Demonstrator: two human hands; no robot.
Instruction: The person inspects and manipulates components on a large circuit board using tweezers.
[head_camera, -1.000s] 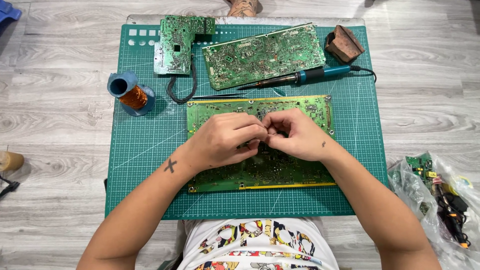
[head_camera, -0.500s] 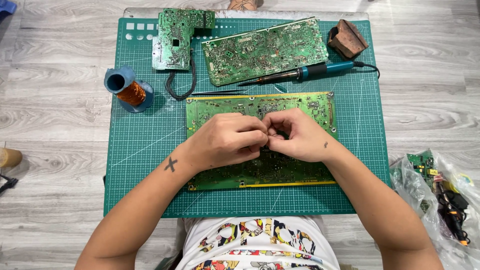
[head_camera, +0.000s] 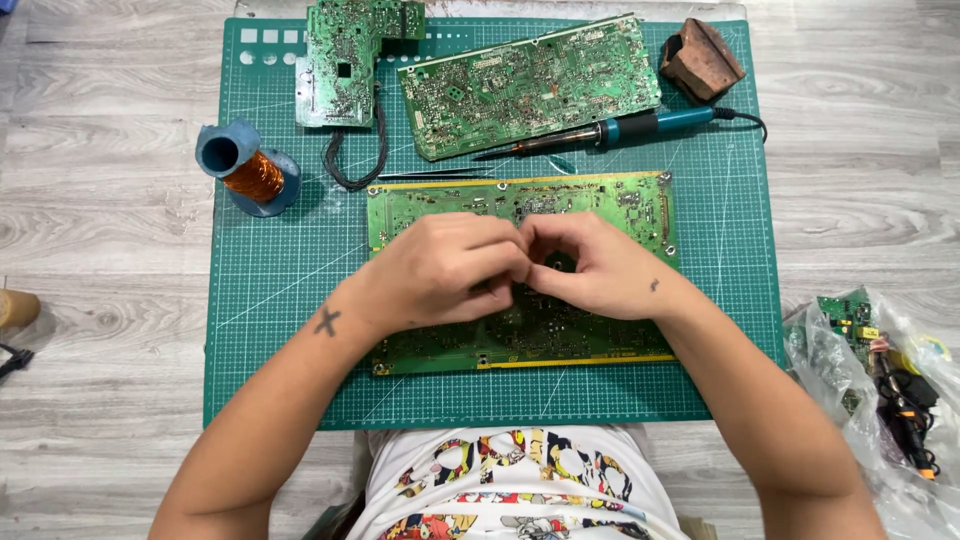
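Note:
A large green circuit board (head_camera: 610, 200) lies flat in the middle of a green cutting mat (head_camera: 280, 300). My left hand (head_camera: 440, 270) and my right hand (head_camera: 600, 270) are curled over the board's centre. Their fingertips meet in a pinch just above it. Whatever is between the fingertips is hidden by the fingers. A small cross mark shows on my left forearm.
Behind the board lie a teal-handled soldering iron (head_camera: 640, 128), a second large circuit board (head_camera: 530, 85), a smaller board (head_camera: 345, 60) with black wires, and a brown block (head_camera: 700, 58). A copper-wire spool (head_camera: 250, 175) stands left. A plastic bag of parts (head_camera: 880, 380) lies on the floor, right.
The hands stay pinched together over the board with only slight finger motion. The view has drifted a little, so the mat sits slightly higher in frame.

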